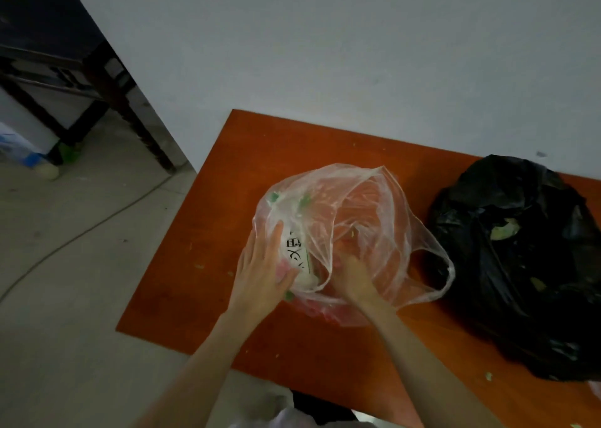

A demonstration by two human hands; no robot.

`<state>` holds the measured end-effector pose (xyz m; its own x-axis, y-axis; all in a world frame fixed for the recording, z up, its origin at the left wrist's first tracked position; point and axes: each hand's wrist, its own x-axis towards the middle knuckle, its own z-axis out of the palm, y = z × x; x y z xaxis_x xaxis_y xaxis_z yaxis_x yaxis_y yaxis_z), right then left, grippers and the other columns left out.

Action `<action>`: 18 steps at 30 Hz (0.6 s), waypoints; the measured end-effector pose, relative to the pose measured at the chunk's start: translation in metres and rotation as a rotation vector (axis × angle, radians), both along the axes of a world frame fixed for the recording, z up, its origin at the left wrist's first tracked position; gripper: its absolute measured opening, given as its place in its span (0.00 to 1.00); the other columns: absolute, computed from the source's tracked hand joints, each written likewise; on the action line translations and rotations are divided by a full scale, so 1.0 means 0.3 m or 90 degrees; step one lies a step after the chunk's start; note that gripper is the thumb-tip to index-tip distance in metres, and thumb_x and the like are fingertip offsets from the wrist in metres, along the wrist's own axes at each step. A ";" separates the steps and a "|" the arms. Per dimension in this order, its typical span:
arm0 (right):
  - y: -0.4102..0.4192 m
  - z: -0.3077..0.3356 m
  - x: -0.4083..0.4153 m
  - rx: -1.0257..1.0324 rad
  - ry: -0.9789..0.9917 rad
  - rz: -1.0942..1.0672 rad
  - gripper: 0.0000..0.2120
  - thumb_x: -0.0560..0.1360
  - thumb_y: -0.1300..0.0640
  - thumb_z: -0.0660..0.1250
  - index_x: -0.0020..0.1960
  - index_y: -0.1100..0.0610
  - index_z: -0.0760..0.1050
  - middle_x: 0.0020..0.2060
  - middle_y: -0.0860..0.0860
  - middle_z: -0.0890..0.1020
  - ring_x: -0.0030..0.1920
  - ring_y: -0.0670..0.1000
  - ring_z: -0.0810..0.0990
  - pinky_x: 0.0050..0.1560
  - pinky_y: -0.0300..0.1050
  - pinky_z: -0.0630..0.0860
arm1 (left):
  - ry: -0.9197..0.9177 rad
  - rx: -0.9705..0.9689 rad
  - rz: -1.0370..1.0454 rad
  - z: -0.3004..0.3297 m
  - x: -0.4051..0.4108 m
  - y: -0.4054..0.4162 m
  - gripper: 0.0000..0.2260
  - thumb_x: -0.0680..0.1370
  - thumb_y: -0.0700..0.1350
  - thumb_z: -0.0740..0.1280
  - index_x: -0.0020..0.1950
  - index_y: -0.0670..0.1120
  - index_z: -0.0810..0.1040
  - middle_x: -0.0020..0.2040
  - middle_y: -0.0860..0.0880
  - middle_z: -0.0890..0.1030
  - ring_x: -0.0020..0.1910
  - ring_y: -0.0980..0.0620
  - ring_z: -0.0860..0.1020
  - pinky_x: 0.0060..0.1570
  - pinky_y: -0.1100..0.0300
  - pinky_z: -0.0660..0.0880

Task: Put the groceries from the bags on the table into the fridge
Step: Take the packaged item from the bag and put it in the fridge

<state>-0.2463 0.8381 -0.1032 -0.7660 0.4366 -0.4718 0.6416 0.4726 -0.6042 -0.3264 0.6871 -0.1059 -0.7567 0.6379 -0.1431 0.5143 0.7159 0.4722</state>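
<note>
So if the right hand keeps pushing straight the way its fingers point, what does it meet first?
Probably the reddish contents at the bottom of the clear thin plastic bag. The right hand is already inside the bag's mouth, fingers pointing away from the person; depth is unclear.

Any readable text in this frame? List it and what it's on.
Large black characters on the white package inside the clear bag: partly covered by the left hand and creased plastic, too distorted to read.
Black bag: no print visible.
Orange table, wall: no text.
Nothing else legible.
</note>
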 end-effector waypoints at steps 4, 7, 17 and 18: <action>0.003 -0.047 -0.080 -0.086 -0.053 0.029 0.11 0.78 0.61 0.59 0.50 0.65 0.79 0.43 0.58 0.81 0.40 0.51 0.76 0.36 0.34 0.69 | -0.043 -0.018 -0.022 -0.041 -0.062 0.031 0.36 0.76 0.60 0.58 0.75 0.55 0.37 0.77 0.47 0.42 0.76 0.47 0.41 0.73 0.45 0.50; 0.008 -0.081 -0.114 -0.102 -0.054 -0.007 0.10 0.77 0.64 0.61 0.39 0.62 0.78 0.34 0.49 0.77 0.28 0.41 0.73 0.26 0.26 0.66 | -0.103 -0.003 -0.005 -0.057 -0.080 0.057 0.37 0.76 0.53 0.61 0.75 0.56 0.38 0.77 0.48 0.41 0.76 0.48 0.42 0.72 0.46 0.55; 0.031 -0.064 -0.150 -0.170 -0.056 -0.104 0.06 0.78 0.63 0.60 0.42 0.58 0.70 0.36 0.49 0.76 0.35 0.46 0.76 0.34 0.38 0.74 | -0.087 0.075 0.085 -0.051 -0.114 0.027 0.28 0.78 0.34 0.57 0.75 0.50 0.53 0.59 0.43 0.70 0.45 0.52 0.73 0.41 0.61 0.74; 0.033 -0.051 -0.152 -0.168 -0.035 -0.120 0.03 0.78 0.62 0.60 0.45 0.59 0.70 0.38 0.50 0.77 0.36 0.47 0.77 0.36 0.39 0.75 | -0.081 0.079 0.091 -0.050 -0.122 0.023 0.27 0.78 0.34 0.57 0.75 0.50 0.53 0.54 0.46 0.70 0.40 0.55 0.71 0.37 0.63 0.73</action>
<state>-0.2919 0.8480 -0.1185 -0.6532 0.4251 -0.6266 0.7384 0.1742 -0.6515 -0.3629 0.6940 -0.1210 -0.8217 0.5436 -0.1714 0.3415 0.7103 0.6155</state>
